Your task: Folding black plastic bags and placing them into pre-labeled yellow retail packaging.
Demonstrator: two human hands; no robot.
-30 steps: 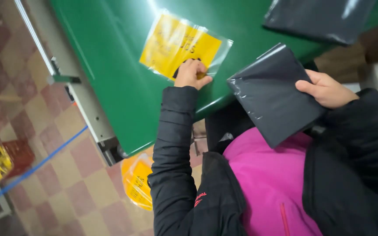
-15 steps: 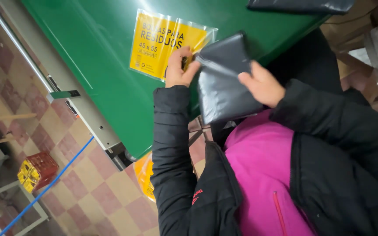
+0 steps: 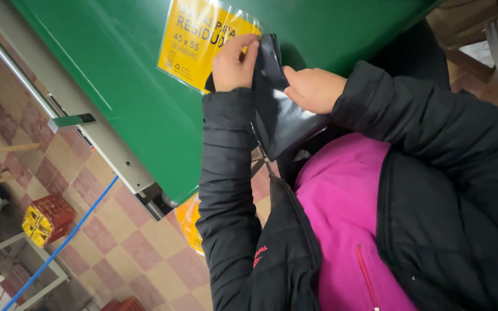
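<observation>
A clear plastic packet with a yellow printed insert [image 3: 194, 43] lies on the green table [image 3: 128, 92]. My left hand [image 3: 233, 64] pinches the packet's near edge, its fingertips also touching the top of a folded stack of black plastic bags [image 3: 280, 118]. My right hand [image 3: 313, 89] grips that stack from the right and holds it upright against the packet's edge, in front of my chest. The lower part of the stack hangs over the table edge, and part of the packet is hidden behind my left hand.
A grey metal rail [image 3: 87, 138] with a green tab [image 3: 69, 121] runs along the table's side. Below are a checkered tile floor, a blue line [image 3: 64, 245], a red and yellow crate [image 3: 46, 219] and a yellow-orange bag [image 3: 191, 224]. Cardboard [image 3: 462, 20] sits at top right.
My right hand has carried the black stack leftward to the yellow packet. My left hand has shifted from lying on the packet to pinching its edge beside the stack.
</observation>
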